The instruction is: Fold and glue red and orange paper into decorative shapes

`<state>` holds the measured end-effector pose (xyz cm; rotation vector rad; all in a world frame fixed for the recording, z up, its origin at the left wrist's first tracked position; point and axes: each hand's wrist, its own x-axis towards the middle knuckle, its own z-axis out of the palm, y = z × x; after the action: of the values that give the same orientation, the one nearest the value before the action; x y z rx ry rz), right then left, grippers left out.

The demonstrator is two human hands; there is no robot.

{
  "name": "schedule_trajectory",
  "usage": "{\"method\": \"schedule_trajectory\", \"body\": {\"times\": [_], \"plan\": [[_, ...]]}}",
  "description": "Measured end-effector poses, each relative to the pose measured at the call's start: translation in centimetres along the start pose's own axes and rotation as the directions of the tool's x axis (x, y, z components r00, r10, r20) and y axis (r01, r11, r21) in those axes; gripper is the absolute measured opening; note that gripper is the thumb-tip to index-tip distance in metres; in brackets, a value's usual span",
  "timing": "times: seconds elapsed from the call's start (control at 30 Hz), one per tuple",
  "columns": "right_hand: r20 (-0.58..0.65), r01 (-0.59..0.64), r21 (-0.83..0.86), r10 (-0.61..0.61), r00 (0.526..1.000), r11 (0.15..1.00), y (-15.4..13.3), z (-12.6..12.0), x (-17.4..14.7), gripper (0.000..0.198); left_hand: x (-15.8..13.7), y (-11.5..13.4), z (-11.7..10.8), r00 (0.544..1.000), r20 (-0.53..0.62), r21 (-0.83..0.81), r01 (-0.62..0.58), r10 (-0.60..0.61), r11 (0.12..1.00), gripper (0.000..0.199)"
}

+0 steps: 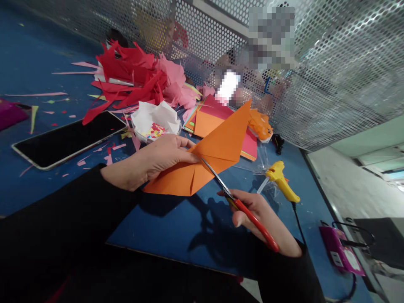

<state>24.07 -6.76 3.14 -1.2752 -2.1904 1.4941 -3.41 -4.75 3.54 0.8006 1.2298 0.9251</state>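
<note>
Head view: orange paper between hands, scissors underneath.

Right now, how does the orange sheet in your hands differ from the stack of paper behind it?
The orange sheet is folded, held up by the left hand and meeting the scissors; the stack of paper lies flat on the blue table. The sheet is single-coloured; the stack mixes colours. Both include orange paper.

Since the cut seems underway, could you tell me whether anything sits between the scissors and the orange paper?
Nothing visible: the scissors in the right hand already meet the orange paper, held by the left hand.
</note>
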Motion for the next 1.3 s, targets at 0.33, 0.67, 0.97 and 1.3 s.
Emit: {"method": "schedule_trajectory", "body": {"times": [0.33,0.67,0.97,1.3], "plan": [[-0.015,0.022,-0.025,-0.023,1.000,0.999,0.2,-0.1,0.2,0.076,0.1,0.0,0.0,1.000,-0.003,-0.034,0.005,-0.005,0.999,0.022],[0.005,-0.051,0.005,0.051,0.999,0.999,0.0,-1.1,-0.1,0.101,0.1,0.7,-0.6,0.995,-0.061,-0.042,-0.078,0.076,0.996,0.031],[-0.046,0.069,0.159,-0.063,0.997,0.985,0.6,-2.5,-1.4,0.088,0.3,0.9,-1.8,0.965,-0.124,-0.099,-0.244,0.231,0.965,0.031],[-0.587,-0.275,-0.353,0.018,0.810,0.894,-1.3,0.4,6.1,0.040,-0.1,1.1,-2.0,0.958,-0.075,-0.058,-0.281,0.277,0.958,0.031]]}}
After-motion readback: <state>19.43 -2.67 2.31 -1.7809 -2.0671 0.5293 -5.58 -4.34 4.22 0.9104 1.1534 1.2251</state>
